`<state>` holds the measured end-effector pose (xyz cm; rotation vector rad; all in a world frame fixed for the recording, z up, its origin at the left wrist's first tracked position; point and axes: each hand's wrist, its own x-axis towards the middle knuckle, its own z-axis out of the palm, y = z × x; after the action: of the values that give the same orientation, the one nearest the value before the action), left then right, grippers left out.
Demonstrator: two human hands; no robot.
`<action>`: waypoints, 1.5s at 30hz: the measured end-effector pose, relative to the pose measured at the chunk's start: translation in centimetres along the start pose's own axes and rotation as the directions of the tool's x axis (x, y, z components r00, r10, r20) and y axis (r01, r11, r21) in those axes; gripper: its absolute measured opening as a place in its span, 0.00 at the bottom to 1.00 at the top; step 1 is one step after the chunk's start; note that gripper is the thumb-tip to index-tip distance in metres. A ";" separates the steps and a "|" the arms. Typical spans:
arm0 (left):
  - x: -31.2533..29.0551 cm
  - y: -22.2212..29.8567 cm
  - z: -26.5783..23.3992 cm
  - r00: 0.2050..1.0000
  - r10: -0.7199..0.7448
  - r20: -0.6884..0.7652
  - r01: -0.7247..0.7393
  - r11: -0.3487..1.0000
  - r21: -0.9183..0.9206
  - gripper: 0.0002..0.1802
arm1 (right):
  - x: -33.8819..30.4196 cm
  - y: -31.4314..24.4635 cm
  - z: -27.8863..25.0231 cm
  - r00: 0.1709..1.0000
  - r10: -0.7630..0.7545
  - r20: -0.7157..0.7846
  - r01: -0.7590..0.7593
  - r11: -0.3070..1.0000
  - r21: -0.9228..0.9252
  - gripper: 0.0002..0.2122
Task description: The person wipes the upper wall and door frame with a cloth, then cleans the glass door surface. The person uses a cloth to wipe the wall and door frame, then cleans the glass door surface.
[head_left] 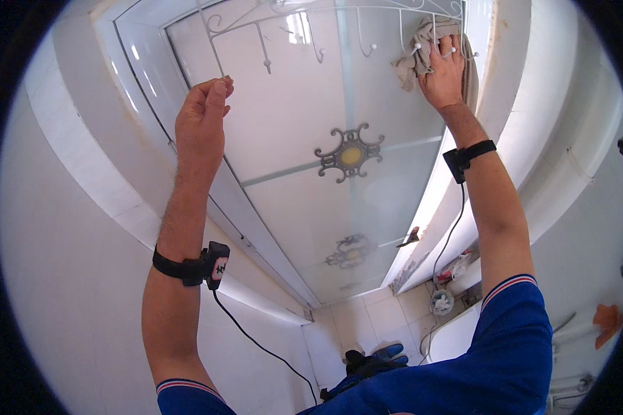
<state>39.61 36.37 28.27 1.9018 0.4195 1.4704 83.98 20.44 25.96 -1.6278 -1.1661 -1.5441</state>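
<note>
Left hand point(202, 124) pinching the rack's point(339, 7) lower end, right hand point(444, 75) resting slightly spread fingers on the cloth point(421, 63) by the hooks point(372, 47), a careless drag could snag fabric.

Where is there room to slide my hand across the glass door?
The glass door has bare room between the left hand and upper ornament, and between that and the lower ornament. The top right is crowded: right hand, cloth and part of the white hook rack.
</note>
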 end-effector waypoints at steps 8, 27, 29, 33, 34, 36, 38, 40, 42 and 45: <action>0.1 0.1 0.0 1.000 0.007 -0.010 -0.007 0.999 0.047 0.23 | -5.5 -0.2 -0.3 0.998 0.043 0.046 -0.044 0.999 0.020 0.31; -14.8 -2.7 -8.5 0.953 -0.262 -0.152 0.267 0.963 0.017 0.27 | -7.8 -19.4 -1.2 0.948 -0.152 0.279 0.081 0.965 0.248 0.30; -16.4 -2.6 -10.4 0.951 -0.247 -0.188 0.253 0.967 0.010 0.23 | -6.9 -22.4 -0.8 0.946 -0.212 0.244 0.114 0.926 0.361 0.31; -19.2 -3.8 -13.4 0.923 -0.309 -0.230 0.325 0.945 0.035 0.23 | -5.5 -27.3 0.5 0.934 -0.306 0.182 0.178 0.845 0.505 0.26; -20.0 -4.5 -14.0 0.914 -0.325 -0.243 0.345 0.937 0.045 0.23 | -5.3 -28.4 0.9 0.930 -0.315 0.191 0.174 0.833 0.525 0.25; -21.6 -6.2 -15.1 0.891 -0.372 -0.262 0.394 0.918 0.037 0.23 | -5.2 -30.6 2.0 0.917 -0.372 0.148 0.230 0.791 0.567 0.21; -23.7 -8.3 -16.0 0.852 -0.447 -0.273 0.465 0.885 0.004 0.21 | -5.0 -32.7 3.3 0.885 -0.428 0.185 0.264 0.788 0.557 0.21; -25.7 -10.4 -16.8 0.839 -0.461 -0.288 0.479 0.878 -0.011 0.21 | -4.5 -34.3 4.8 0.876 -0.466 0.126 0.324 0.760 0.563 0.19; -28.0 -12.3 -17.5 0.810 -0.504 -0.300 0.526 0.850 -0.007 0.21 | -4.5 -35.4 5.7 0.877 -0.478 -0.049 0.433 0.740 0.515 0.17; -30.3 -14.6 -18.6 0.777 -0.551 -0.305 0.587 0.809 0.034 0.22 | -4.7 -36.5 6.8 0.847 -0.519 0.117 0.388 0.754 0.530 0.28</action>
<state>15.05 33.71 -1.18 1.4532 1.1452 1.3051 54.84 41.33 15.18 -1.2653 -2.0399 -1.1619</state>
